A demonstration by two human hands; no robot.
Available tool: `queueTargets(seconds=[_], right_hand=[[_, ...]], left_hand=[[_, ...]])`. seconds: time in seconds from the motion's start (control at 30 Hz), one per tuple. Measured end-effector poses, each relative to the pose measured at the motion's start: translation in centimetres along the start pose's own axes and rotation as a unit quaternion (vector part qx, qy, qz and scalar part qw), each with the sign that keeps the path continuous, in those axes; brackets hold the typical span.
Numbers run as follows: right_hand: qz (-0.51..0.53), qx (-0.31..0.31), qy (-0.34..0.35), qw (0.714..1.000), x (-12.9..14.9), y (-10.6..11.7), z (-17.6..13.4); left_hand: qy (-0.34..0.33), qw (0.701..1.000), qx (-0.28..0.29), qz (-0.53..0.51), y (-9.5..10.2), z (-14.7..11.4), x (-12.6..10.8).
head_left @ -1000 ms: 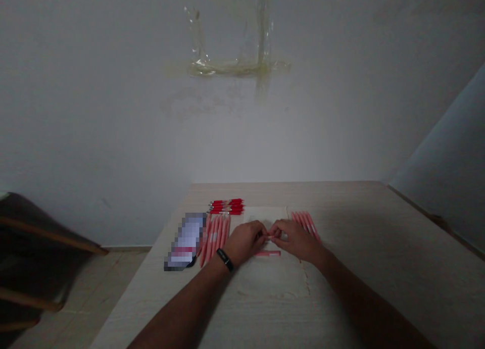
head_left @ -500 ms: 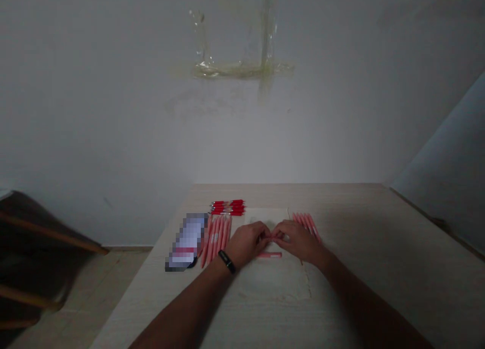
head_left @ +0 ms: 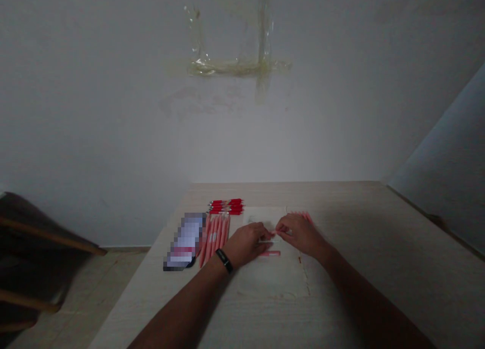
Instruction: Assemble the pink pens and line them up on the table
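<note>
My left hand (head_left: 248, 242), with a dark band on its wrist, pinches a small pink pen part (head_left: 271, 233) between its fingertips. Facing it, my right hand (head_left: 300, 232) has thumb and forefinger closed at the other end of this pen part; its exact shape is too small and blurred to tell. A thin pale strip, perhaps a refill (head_left: 270, 241), shows just below the fingertips. Beneath my hands a pink pen barrel (head_left: 272, 253) lies crosswise on a pale sheet (head_left: 273, 281). My right hand partly hides a row of pink pen pieces (head_left: 307, 217).
Left of my hands, several long pink pen barrels (head_left: 215, 238) lie side by side. Behind them is a stack of red pens (head_left: 226, 206). A phone (head_left: 185, 240) with a blurred screen lies at the table's (head_left: 151, 298) left. The wall (head_left: 288, 147) rises behind the table.
My fingertips have drawn slightly apart. My right hand has shifted a little and now covers more of the right-hand row. The whole view has moved slightly.
</note>
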State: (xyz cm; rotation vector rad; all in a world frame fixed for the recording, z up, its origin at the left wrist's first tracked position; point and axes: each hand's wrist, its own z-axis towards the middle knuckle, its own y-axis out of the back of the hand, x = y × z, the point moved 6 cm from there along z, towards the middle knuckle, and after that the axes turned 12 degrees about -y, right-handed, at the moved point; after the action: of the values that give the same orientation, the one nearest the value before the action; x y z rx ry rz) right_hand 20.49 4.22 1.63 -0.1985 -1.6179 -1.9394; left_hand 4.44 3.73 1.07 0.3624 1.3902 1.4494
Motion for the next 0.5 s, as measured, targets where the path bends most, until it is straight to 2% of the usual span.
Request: queueTargets(seconds=[0.23, 0.5], right_hand=[[-0.032, -0.001, -0.030, 0.999, -0.1, 0.3, 0.0], [-0.024, 0.013, -0.037, 0.999, -0.1, 0.3, 0.1]], left_hand=[[-0.062, 0.998, 0.032, -0.008, -0.4, 0.0, -0.7], [-0.090, 0.993, 0.069, -0.015, -1.6, 0.0, -0.5]])
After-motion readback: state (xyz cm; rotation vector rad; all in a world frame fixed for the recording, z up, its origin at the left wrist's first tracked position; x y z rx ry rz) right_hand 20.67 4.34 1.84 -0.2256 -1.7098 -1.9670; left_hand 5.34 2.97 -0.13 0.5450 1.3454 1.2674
